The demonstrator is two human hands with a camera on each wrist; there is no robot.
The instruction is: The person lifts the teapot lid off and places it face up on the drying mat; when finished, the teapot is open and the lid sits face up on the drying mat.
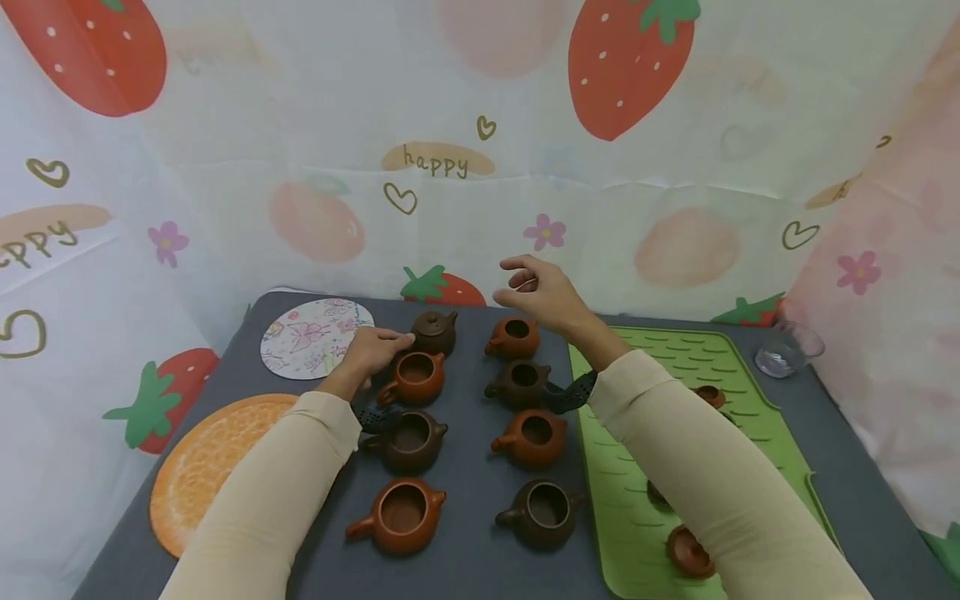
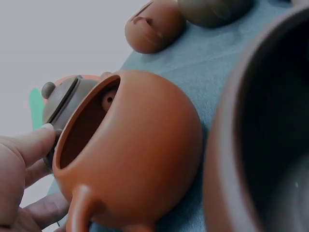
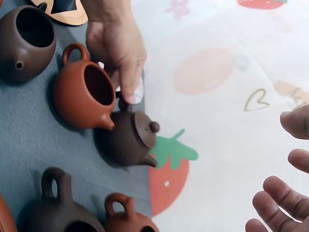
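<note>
At the back of the table stands a dark brown teapot (image 1: 433, 335) with its lid on. My left hand (image 1: 369, 354) pinches its handle between thumb and fingers, seen also in the right wrist view, where the dark pot (image 3: 120, 141) sits upright. Close in front of it is a lidless orange-brown teapot (image 2: 149, 135), beside the left fingers. My right hand (image 1: 551, 293) is raised over the back right, fingers loosely bent and holding nothing. Below it stands an orange-brown lidless teapot (image 1: 522, 347). In the right wrist view its fingers (image 3: 267, 206) are spread apart.
Several more lidless teapots stand in two columns, among them a dark one (image 1: 542, 537) at the front. On the right, a green mat (image 1: 622, 500) bears small lids (image 1: 688, 552). A clear glass cup (image 1: 783, 354) stands beyond it. Left lie a printed round mat (image 1: 300, 346) and a bread-patterned mat (image 1: 195, 467).
</note>
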